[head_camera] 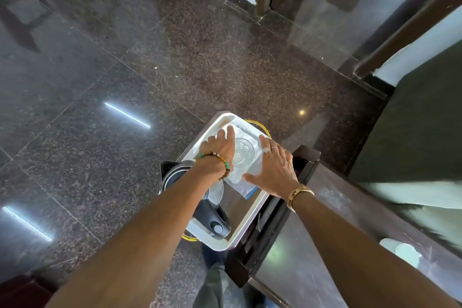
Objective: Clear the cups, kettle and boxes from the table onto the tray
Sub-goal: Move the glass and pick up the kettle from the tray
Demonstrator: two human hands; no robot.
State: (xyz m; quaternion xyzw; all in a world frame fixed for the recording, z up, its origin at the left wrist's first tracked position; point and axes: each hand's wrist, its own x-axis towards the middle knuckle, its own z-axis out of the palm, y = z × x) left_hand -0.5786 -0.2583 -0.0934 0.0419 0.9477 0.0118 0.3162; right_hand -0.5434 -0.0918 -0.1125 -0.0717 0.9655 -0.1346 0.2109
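An electric kettle, steel-bodied with a black handle and lid, is seen at the near left end of a silver tray, below and behind the fingers of the left hand; the left forearm crosses over its body; a beaded bracelet is worn at that wrist. The left fingers are spread flat and released, laid on a clear plastic box just left of a glass cup; the cup is seen between the two sets of fingers, whether on or inside the box cannot be told. The right hand is opened flat against the box's right edge, its ringed fingers extended, nothing clenched; a patterned wristband is worn. The tray is set over a yellow-rimmed support; right of the fingers a dark wooden surface is seen, a white object lying on it, too blurred to name.
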